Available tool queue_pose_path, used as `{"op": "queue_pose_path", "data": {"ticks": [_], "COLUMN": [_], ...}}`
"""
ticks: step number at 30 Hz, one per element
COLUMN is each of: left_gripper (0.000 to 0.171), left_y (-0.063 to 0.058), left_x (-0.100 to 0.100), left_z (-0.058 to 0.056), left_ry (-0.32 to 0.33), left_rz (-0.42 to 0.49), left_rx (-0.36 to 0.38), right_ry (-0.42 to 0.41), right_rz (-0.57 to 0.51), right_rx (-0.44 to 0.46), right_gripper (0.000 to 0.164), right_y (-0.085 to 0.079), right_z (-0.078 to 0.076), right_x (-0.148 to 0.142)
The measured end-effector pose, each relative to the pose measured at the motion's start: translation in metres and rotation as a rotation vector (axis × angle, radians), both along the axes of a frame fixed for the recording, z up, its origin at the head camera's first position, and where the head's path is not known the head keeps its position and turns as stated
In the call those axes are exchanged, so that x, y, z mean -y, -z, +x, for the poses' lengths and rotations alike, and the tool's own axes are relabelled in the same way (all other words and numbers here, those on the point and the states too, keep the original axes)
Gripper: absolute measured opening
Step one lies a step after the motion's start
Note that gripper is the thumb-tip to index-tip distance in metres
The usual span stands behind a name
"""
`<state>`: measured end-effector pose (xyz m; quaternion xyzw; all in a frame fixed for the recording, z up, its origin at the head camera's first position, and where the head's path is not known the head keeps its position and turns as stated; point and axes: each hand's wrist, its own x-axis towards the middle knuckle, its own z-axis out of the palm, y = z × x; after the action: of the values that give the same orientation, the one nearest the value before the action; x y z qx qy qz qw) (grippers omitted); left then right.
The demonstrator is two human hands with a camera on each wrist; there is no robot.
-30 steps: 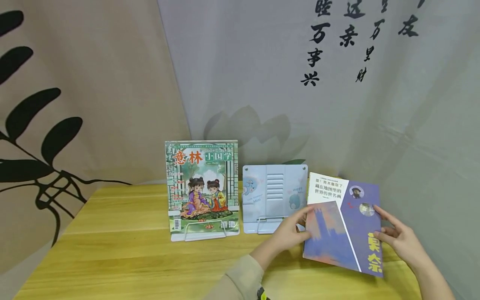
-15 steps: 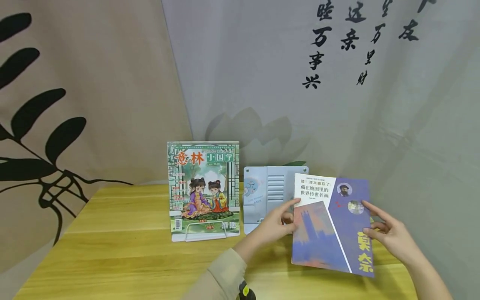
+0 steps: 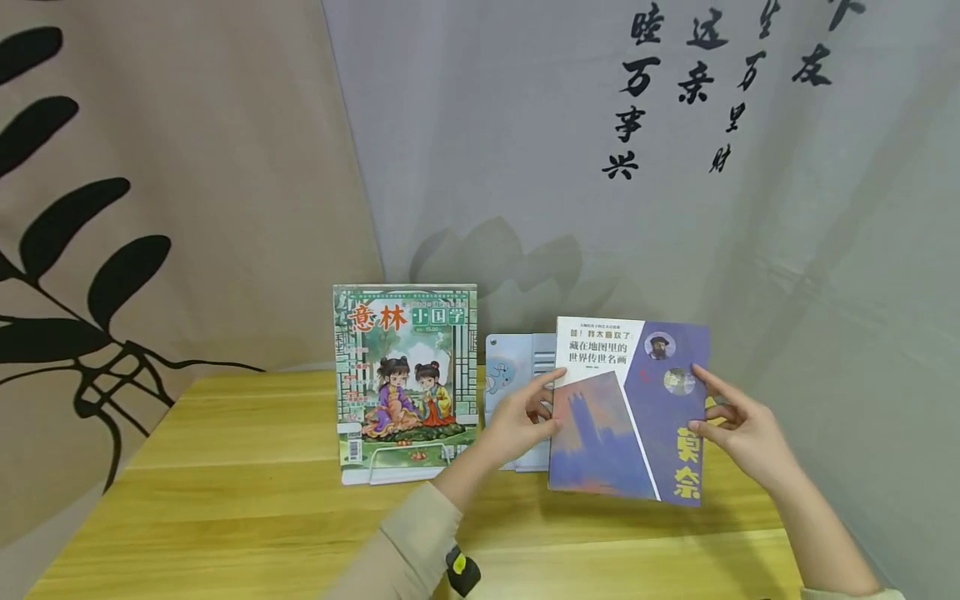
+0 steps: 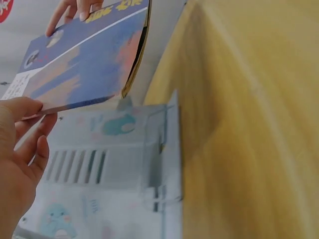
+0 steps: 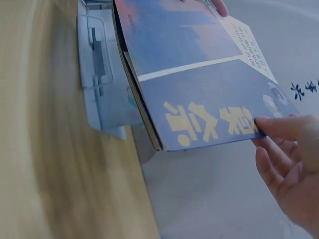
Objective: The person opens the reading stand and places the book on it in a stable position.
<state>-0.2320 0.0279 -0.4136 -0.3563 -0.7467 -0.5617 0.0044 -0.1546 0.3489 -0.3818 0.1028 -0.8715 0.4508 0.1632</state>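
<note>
A purple and white book (image 3: 630,408) is held upright between both hands, its cover facing the head camera. My left hand (image 3: 517,421) pinches its left edge and my right hand (image 3: 746,429) pinches its right edge. In both wrist views the book's lower edge hangs above the table. Behind the book stands a light-blue book stand (image 3: 517,367) with slots and small cartoon prints, partly covered by the book in the head view. The wire holder at the stand's foot shows in the left wrist view, near the book stand's lip (image 4: 172,164).
On the left, a green illustrated magazine (image 3: 408,383) rests on another stand with a wire holder (image 3: 412,475). Both stands are on a yellow wooden table (image 3: 247,500). A grey curtain (image 3: 540,125) with black writing and leaf prints hangs behind.
Both hands have carried the book left and up from the table's right side. It now overlaps the blue stand in the head view. The magazine stays put.
</note>
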Motion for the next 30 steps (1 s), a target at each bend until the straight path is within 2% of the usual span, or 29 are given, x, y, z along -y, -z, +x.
{"op": "queue_pose_path", "data": {"ticks": [10,17,21,25,30], "left_gripper": [0.076,0.065,0.060,0.060,0.060], "left_y": [-0.030,-0.047,-0.056,-0.061,-0.059], "left_x": [0.027,0.042,0.047,0.050,0.052], "left_z": [-0.020,-0.032,-0.038,-0.044,-0.051], "left_ry": [-0.047,-0.094,-0.141,-0.175,-0.207], "left_rz": [-0.048,-0.099,-0.103,-0.106,-0.117], "left_rx": [-0.065,-0.185,-0.209,-0.212,-0.218], "right_ry": [-0.056,-0.057,-0.041,-0.033,-0.029], "right_rz": [-0.001,0.016,0.035,0.024,0.022], "right_rx": [-0.039,-0.081,-0.109,-0.132,-0.130], "right_gripper": [0.089,0.087,0.084,0.082,0.081], "right_y": [-0.024,-0.036,-0.041,-0.043,-0.042], "right_z": [-0.033,-0.051,-0.063,-0.074,-0.085], "right_x": [0.024,0.038,0.044,0.049,0.054]}}
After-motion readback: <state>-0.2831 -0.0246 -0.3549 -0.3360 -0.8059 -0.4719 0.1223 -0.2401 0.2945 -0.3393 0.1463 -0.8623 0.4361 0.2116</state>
